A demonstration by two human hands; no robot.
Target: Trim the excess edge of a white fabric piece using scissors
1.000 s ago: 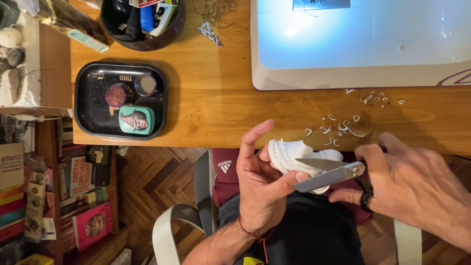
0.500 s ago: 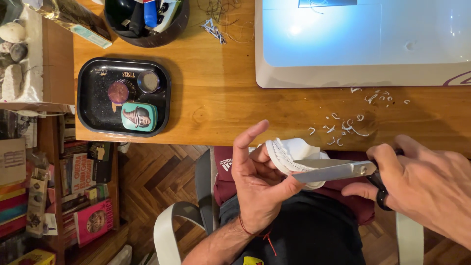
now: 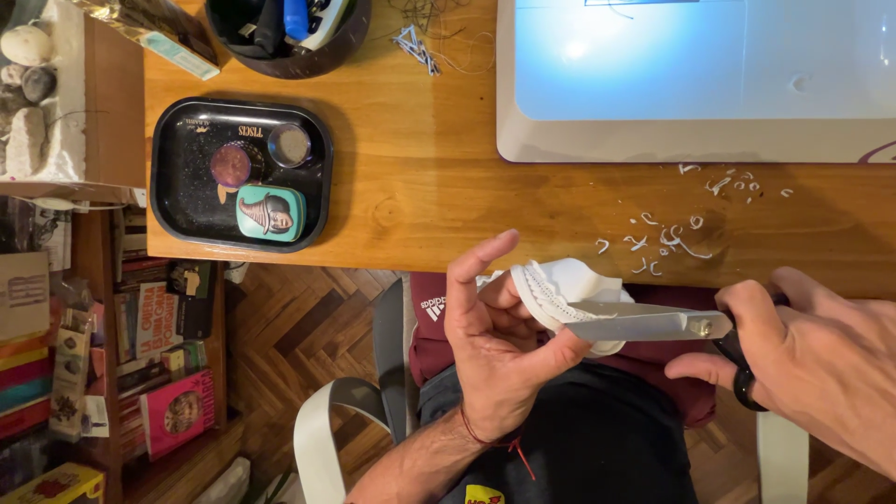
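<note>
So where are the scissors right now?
In the head view, the scissors are at lower right, held by the right hand. Their blades cross the white cloth that the left hand holds, below the table edge.

White fabric piece [image 3: 569, 285] with a dotted stitched edge. Scissors [image 3: 653, 326]: silver blades, black handles. Counter [image 3: 448, 201] is warm orange-brown wood; white curled scraps [image 3: 665, 238] lie on it above the scissors. Left of the scraps: glossy black tray [image 3: 177, 177] holding a teal tin [image 3: 270, 213] and purple disc [image 3: 231, 164]. Floor [image 3: 299, 336] is brown herringbone parquet.
</note>
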